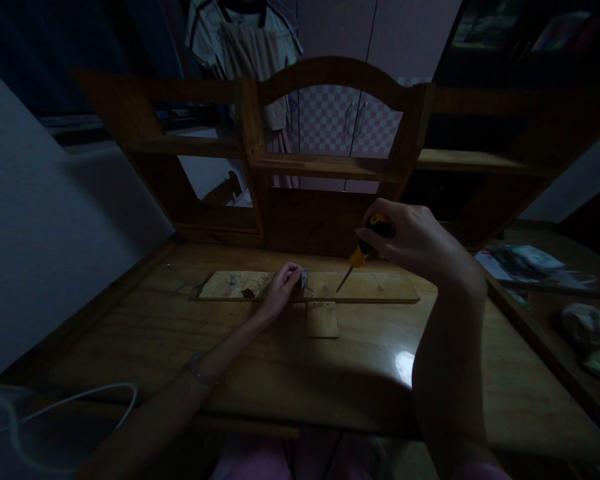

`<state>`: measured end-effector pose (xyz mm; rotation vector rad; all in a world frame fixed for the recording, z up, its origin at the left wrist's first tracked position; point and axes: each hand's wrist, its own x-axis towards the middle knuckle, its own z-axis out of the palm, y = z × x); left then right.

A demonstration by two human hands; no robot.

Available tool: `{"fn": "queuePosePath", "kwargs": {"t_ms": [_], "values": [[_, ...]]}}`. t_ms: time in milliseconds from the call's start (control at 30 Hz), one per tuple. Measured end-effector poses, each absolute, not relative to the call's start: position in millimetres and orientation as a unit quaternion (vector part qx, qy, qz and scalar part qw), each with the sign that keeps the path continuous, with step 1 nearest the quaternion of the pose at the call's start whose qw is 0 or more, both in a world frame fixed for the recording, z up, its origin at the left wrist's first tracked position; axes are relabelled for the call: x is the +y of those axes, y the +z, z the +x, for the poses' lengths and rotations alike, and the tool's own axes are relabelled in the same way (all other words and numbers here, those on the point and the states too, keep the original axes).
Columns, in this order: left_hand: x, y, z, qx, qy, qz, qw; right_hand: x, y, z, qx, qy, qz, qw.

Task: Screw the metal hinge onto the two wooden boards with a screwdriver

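Note:
My right hand [397, 230] is closed round the black and yellow handle of a screwdriver [359, 257]. The screwdriver's shaft slants down to the left, its tip over a long wooden board [375, 285]. My left hand [281, 285] rests at the middle of that board, its fingertips pinching a small metal hinge-like piece [305, 278]. A thin screw-like bit [309, 289] shows just beside this piece. The board's left end is rough and damaged. A small square wooden piece [322, 321] with holes along its upper edge lies against the board's near side.
The wooden desk [220, 373] has a shelf frame [325, 165] at its back. A white cable [80, 395] loops at the lower left. Papers and bags [535, 260] lie on a surface to the right. A tiny metal item [169, 266] lies at the desk's far left.

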<state>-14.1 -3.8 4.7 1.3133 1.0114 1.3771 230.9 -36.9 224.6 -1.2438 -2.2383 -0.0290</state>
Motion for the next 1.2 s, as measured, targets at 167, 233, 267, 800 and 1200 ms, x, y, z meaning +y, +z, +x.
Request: {"fn": "queuePosePath", "kwargs": {"t_ms": [167, 233, 267, 800, 1200], "values": [[2.4, 4.6, -19.0, 0.343, 0.602, 0.420, 0.586, -31.4, 219.2, 227.8, -0.842, -0.001, -0.445, 0.306], [6.4, 4.2, -22.6, 0.318, 0.617, 0.380, 0.612, -23.8, 214.7, 226.7, -0.839, 0.016, -0.435, 0.327], [8.3, 4.1, -24.9, 0.305, 0.623, 0.359, 0.624, -18.7, 212.0, 225.9, -0.831, 0.031, -0.434, 0.348], [10.7, 12.1, -28.8, 0.287, 0.638, 0.390, 0.598, 4.9, 135.8, 179.9, -0.758, 0.263, -0.414, 0.430], [-28.9, 10.7, 0.5, 0.314, 0.508, 0.628, 0.499, -40.8, 69.4, 204.0, -0.871, 0.139, -0.381, 0.276]]}}
